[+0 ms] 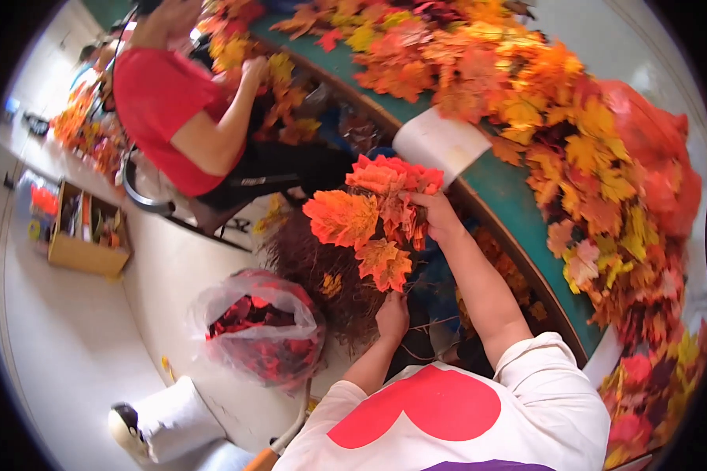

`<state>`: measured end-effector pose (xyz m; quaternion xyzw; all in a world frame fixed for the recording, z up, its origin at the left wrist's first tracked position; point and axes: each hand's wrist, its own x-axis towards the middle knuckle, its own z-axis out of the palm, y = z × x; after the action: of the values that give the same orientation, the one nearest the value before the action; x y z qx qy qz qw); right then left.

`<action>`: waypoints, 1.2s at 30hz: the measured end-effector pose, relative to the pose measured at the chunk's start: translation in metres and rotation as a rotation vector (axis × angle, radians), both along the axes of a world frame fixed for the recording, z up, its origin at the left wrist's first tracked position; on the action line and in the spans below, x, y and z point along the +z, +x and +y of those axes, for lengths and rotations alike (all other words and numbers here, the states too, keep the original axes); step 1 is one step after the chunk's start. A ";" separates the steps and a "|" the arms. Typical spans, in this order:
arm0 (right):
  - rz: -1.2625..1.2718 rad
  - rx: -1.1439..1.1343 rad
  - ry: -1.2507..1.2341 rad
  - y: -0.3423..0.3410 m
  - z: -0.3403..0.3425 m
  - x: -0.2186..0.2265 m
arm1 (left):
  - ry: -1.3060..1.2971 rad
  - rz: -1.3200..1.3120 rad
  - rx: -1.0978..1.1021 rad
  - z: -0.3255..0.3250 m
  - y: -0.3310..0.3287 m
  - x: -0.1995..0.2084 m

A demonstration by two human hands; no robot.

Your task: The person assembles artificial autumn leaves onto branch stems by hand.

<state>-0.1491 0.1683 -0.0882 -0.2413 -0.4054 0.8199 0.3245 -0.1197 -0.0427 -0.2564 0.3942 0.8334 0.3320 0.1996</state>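
A long green tabletop (504, 174) with a brown edge curved from the upper middle down the person's right side. Over much of it lay a thick heap of artificial maple leaves (538, 118) in orange, yellow and red. Across from the person, to the left, a co-worker (169, 110) in a red shirt and dark trousers sat beside the tabletop, one raised hand among more leaves. A red plastic bag (661, 153) stood against the far right side of the heap. On the pale floor, a clear plastic bag (291, 357) held red and dark pieces, and just beyond it spread a tangle of brown twigs (294, 255). A cardboard box (90, 255) of mixed items stood farther left. A curled white sheet (436, 145) lay at the tabletop's near edge.

The leaf bunch (342, 220), orange-red, was in front of the person, above the twigs. The left hand (393, 318) had a narrow grip on its stem, below the lowest leaf; the right hand (441, 218) pinched its right side, fingertips partly hidden.
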 end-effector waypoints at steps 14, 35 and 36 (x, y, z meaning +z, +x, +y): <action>-0.146 -1.093 0.604 0.432 0.124 0.281 | 0.078 0.013 -0.134 -0.007 0.016 0.002; -2.426 -0.888 1.091 0.591 -0.013 0.095 | -0.230 0.153 -0.230 0.043 0.031 0.011; -2.375 -0.876 1.150 0.589 -0.009 0.101 | -0.281 0.180 -0.260 0.049 0.029 -0.001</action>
<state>0.4401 0.1593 0.0129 -0.7260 -0.6043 -0.3207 0.0698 -0.0904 0.0068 -0.2575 0.4948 0.8281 0.1475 0.2184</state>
